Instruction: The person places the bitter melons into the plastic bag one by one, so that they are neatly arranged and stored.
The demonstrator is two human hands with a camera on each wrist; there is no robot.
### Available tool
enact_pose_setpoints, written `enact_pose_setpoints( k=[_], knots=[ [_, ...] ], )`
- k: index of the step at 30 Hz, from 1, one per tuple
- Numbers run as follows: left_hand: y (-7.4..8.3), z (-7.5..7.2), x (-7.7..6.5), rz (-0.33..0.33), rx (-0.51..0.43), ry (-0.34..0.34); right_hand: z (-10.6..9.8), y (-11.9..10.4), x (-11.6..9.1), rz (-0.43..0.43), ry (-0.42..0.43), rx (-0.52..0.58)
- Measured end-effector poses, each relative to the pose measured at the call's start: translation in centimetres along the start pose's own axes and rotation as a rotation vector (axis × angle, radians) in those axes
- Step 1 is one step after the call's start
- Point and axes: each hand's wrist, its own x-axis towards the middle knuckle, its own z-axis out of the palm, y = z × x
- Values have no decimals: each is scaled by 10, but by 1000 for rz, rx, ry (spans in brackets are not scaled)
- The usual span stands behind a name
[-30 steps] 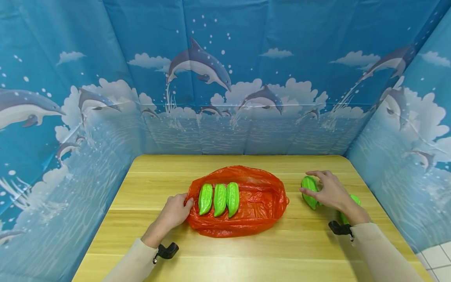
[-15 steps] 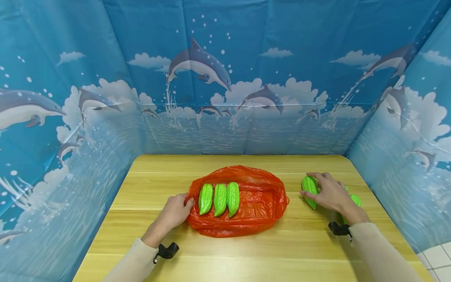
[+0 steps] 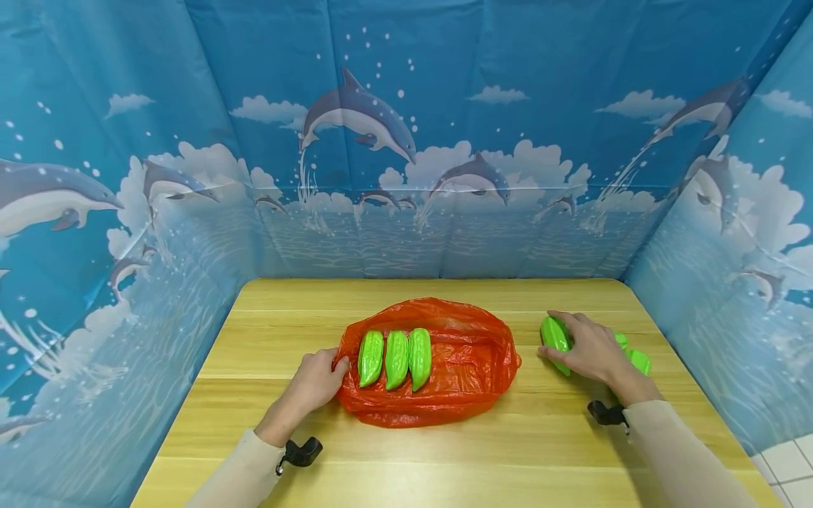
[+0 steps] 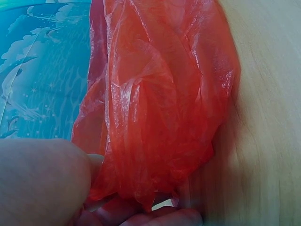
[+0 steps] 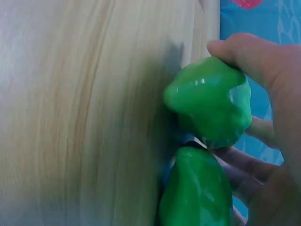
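A glossy, bright-green, ridged, star-fruit-shaped piece [image 3: 555, 342] is over the right part of the pale yellow wood-grain table [image 3: 495, 458], between the thumb and fingers of a person's right hand [image 3: 592, 347], which are clamped around it. Compared with a second ago, the hand and piece have shifted slightly left, and more shows of the matching green pieces [image 3: 639, 362] beyond the wrist. The left hand [image 3: 320, 377] has stayed put, pinching the edge of a crinkled, translucent red plastic bag [image 3: 460, 367]; three more long green ridged pieces [image 3: 397, 360] lie side by side in its left half, unchanged.

From here I can't tell whether the held piece touches the table. The right palm hides part of it, and a neighbouring green piece [image 5: 195, 193] is cut off by the right wrist view's lower edge. Red folds cover some left fingertips.
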Motion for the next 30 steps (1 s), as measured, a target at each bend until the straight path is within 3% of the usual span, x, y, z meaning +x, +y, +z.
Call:
enact_pose_setpoints(
  k=[9, 30],
  knots=[
    [0, 0, -2, 5, -12, 2, 6, -3, 3, -23, 39, 37],
    [2, -1, -3, 7, -8, 8, 7, -5, 4, -24, 43, 88]
  ],
)
